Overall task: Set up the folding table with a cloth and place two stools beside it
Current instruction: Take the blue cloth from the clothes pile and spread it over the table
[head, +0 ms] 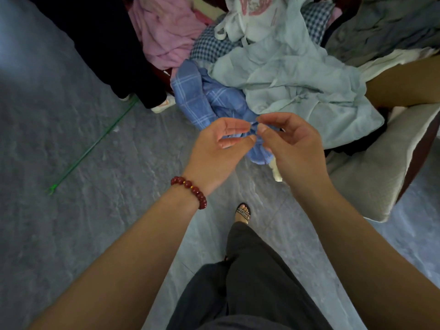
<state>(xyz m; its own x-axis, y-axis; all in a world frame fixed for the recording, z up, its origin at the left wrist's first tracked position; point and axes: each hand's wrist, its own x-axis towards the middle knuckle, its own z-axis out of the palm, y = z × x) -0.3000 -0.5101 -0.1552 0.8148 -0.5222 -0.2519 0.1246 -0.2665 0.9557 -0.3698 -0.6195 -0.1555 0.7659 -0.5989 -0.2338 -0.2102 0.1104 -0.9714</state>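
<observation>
A blue checked cloth (204, 98) lies crumpled at the front of a pile of fabrics, with one end drooping toward the floor. My left hand (221, 148), with a red bead bracelet on its wrist, pinches a fold of that cloth between thumb and fingers. My right hand (290, 144) pinches the same bunched edge right beside it, thumb against fingertips. No folding table and no stool is in view.
The pile holds a pale green garment (297, 75), a pink cloth (166, 32) and a dark checked fabric (209, 46). A beige cushion (371, 177) sits at the right. Another person's dark-trousered legs (114, 51) stand at the upper left. A green stick (95, 144) lies on the grey floor.
</observation>
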